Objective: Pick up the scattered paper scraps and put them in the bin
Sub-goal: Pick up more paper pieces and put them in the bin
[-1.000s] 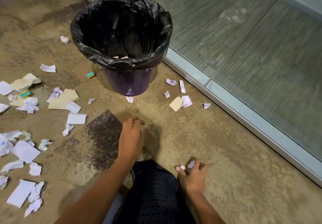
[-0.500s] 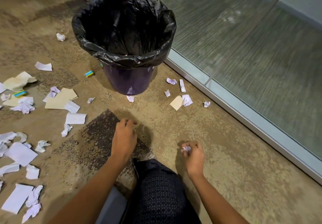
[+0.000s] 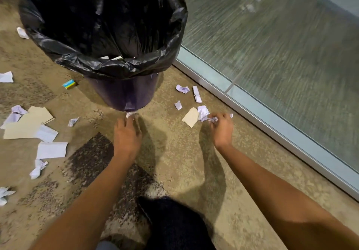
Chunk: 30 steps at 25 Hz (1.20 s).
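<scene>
While right fingers (image 3: 223,117) pinch a crumpled scrap (image 3: 212,119), another scrap (image 3: 129,114) lies at spread left fingers (image 3: 134,123).

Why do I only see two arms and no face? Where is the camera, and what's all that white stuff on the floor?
The camera sits on a person's head and looks down, so you see only their own arms. There is just this one view. The left hand stretches toward a small scrap at the foot of the bin, which has a black bag inside. The right hand pinches a crumpled paper ball. The white stuff is torn and crumpled paper scraps lying on the carpet, plus a tan card. On the right is a glass wall.
</scene>
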Available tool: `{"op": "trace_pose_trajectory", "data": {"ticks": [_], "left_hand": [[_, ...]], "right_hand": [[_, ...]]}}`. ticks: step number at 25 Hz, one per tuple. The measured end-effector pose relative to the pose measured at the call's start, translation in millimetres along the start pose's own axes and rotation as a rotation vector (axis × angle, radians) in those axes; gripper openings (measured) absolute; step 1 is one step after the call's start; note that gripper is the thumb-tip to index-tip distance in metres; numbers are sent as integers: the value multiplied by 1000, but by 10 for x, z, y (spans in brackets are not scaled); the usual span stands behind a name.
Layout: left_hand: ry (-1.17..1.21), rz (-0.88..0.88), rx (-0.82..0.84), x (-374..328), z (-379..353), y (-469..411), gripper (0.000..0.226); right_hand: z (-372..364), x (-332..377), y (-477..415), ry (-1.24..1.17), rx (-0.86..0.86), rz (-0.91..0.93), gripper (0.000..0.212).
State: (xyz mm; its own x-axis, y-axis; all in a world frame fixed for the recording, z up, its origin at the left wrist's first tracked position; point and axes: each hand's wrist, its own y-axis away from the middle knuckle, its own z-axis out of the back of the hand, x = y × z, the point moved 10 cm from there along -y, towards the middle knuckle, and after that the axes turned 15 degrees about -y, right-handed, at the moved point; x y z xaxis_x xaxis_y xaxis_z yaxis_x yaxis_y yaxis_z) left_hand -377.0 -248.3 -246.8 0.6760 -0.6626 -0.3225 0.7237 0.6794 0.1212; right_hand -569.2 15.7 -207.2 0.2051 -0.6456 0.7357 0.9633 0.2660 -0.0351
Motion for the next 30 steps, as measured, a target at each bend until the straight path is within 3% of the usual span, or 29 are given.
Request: {"op": "trace_pose_trajectory", "data": {"ticks": [3,7,12,16,18,20,22,25,30], "left_hand": [[-55,22,51,23,-220,-184,68],[-19,27,54,-124,-407,-99,68],[-35,-176,38,-665,-567,-42,71],[-34,-281,21,-1034,-643,-85,78],[-72,-284,40,-1168,-713,-177,89],[-117,-268,100,-1317,-817,-251,101],[-132,-264,151,-1476,-881,-287,111],[-153,-221,178,-1572,-932,-359,111],[-217,-252,106,-1591,-875,-405,81]], "right_hand": [[-217,-309,-234,33,18,-101,29],[-308,-589,-373,57,-86,-229,45],[-855,-145,-339,-105,89,-22,43],[-1019,337,-123,-241,164,286,28],[-892,329,-264,-221,85,304,25],[-795,212,-551,-82,38,201,30],[-849,117,-836,117,153,110,48],[-1116,111,-1041,325,427,142,61],[-1329,200,-1003,400,577,315,47]]}}
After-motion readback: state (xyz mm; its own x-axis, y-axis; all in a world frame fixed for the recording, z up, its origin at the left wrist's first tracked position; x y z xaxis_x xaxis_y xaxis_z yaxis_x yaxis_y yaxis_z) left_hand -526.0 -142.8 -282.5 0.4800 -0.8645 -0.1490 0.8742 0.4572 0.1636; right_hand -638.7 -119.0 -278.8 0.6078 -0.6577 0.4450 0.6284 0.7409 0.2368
